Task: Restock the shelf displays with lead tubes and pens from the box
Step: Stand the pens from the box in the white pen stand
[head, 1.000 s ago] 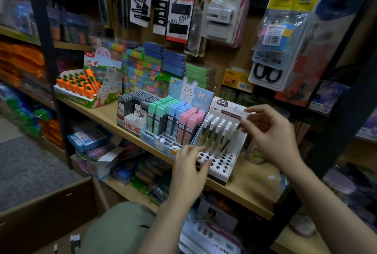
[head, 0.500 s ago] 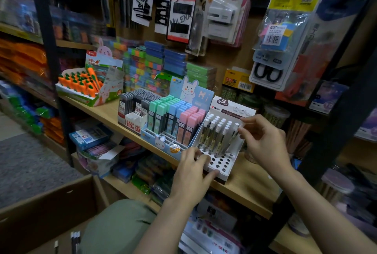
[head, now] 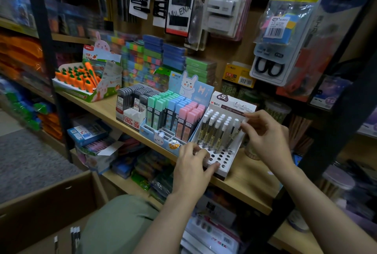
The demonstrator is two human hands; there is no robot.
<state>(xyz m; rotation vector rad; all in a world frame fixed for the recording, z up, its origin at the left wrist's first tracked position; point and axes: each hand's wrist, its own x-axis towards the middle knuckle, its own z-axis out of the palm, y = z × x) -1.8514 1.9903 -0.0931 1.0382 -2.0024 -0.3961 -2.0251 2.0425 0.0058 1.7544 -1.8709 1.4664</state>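
The white pen display (head: 219, 151) sat on the wooden shelf (head: 244, 180) just right of the frame's centre, its back rows filled with white-capped pens (head: 212, 129) and its front holes bare. The person's right hand (head: 265, 137) reached in from the right, its fingertips pinching the cap end of one pen (head: 234, 133) at the right end of the rows, the pen leaning with its tip down in the display. The left hand (head: 191, 170) rested on the display's front left corner, fingers curled over the perforated top and thumb against the front edge, gripping it. Just left of it stood a blue rabbit-printed display of lead tubes (head: 173, 114) in green, blue and pink, with grey ones beyond. A carrot-pen box (head: 85, 82) lay further to the left. A cardboard box (head: 47, 208) filled the lower left, a few pens (head: 74, 237) showing inside.
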